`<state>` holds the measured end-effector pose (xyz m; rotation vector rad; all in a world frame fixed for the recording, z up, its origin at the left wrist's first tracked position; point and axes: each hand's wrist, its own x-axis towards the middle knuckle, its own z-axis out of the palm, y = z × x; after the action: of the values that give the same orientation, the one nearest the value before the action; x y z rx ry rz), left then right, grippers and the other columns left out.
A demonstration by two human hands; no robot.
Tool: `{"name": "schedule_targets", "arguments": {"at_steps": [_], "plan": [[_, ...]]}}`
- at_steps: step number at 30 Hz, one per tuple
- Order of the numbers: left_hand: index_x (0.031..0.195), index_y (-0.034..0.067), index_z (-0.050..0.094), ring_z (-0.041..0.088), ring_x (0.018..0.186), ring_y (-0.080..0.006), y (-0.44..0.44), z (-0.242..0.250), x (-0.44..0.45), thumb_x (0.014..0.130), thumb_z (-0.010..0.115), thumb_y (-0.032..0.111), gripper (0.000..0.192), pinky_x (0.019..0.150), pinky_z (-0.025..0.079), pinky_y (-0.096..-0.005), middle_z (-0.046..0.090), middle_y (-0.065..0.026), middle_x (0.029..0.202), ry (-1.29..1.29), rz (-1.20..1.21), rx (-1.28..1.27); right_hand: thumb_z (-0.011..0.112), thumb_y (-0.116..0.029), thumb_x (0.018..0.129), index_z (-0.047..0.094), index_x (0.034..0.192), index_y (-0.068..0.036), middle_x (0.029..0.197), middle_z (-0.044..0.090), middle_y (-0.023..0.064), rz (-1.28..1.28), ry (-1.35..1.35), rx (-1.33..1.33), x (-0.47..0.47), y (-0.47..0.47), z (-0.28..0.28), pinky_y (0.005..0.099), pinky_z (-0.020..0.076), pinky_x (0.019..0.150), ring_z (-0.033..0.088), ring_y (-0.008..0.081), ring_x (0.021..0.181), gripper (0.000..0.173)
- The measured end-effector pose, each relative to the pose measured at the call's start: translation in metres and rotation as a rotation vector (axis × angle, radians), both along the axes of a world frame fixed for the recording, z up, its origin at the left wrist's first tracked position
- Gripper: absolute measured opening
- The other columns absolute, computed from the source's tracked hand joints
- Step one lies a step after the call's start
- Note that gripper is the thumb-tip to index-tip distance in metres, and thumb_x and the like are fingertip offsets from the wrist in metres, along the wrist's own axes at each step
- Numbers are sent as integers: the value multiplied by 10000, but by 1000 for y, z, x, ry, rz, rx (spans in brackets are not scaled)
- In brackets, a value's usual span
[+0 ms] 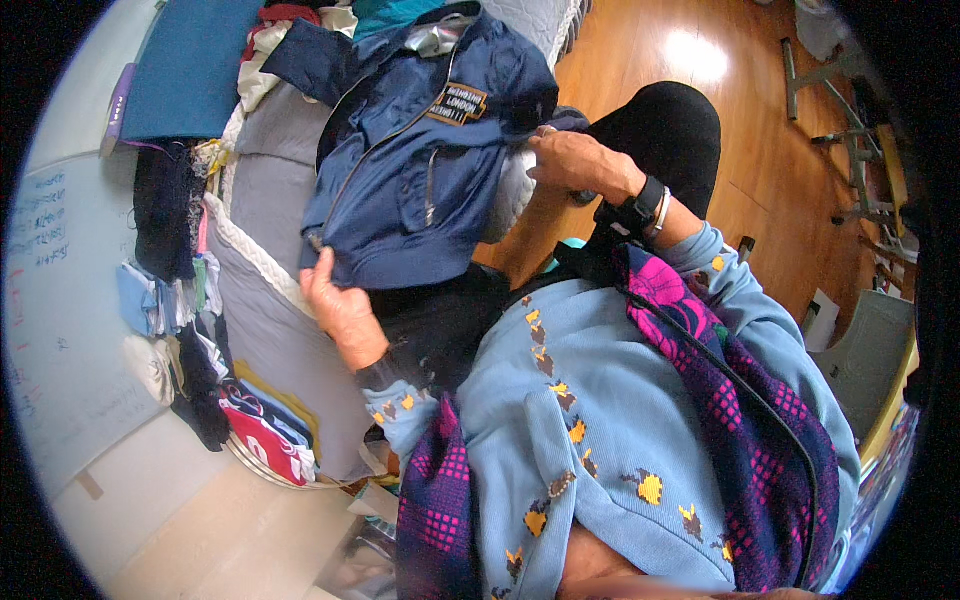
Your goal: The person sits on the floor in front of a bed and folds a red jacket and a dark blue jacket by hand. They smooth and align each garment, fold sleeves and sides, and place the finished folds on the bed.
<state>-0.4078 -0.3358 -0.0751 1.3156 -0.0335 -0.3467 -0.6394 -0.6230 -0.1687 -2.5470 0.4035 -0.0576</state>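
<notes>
A navy blue zip-up jacket (405,195) lies spread over the bed edge and my lap, its collar away from me and its hem towards me. A patch with lettering (457,103) sits on its chest, upside down from where I look. My left hand (345,307) pinches the hem corner at the lower end of the zip. At the jacket's right side, my right hand (581,161) has its fingers closed on the dark cloth edge; the fingertips are partly hidden. A black watch and a pale bangle are on the right wrist.
A grey quilted bed cover (277,247) with a white braided edge lies under the jacket. Folded clothes (270,435) and dark garments (169,210) line the left side by a whiteboard (67,300). Metal-framed furniture (840,127) stands on the wooden floor (757,150) at right.
</notes>
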Motion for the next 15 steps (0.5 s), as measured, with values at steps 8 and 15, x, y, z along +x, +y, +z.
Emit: {"name": "schedule_targets", "arguments": {"at_steps": [8,15], "plan": [[1175,-85,549,600,942,-246,61,29,44,805,671,-7,397,879,494,-341,607,-168,1036,-284,182,154,639,-259,816,566,991,28,860,612,239,27,-74,95,5,3,-12,464,518,728,623,406,857,344],[1241,-81,505,567,978,-225,76,6,42,809,695,10,481,907,448,-326,579,-148,1062,-225,206,254,597,-206,820,605,889,44,813,640,243,-260,-14,15,15,-6,-1,463,511,692,646,414,811,260]]}}
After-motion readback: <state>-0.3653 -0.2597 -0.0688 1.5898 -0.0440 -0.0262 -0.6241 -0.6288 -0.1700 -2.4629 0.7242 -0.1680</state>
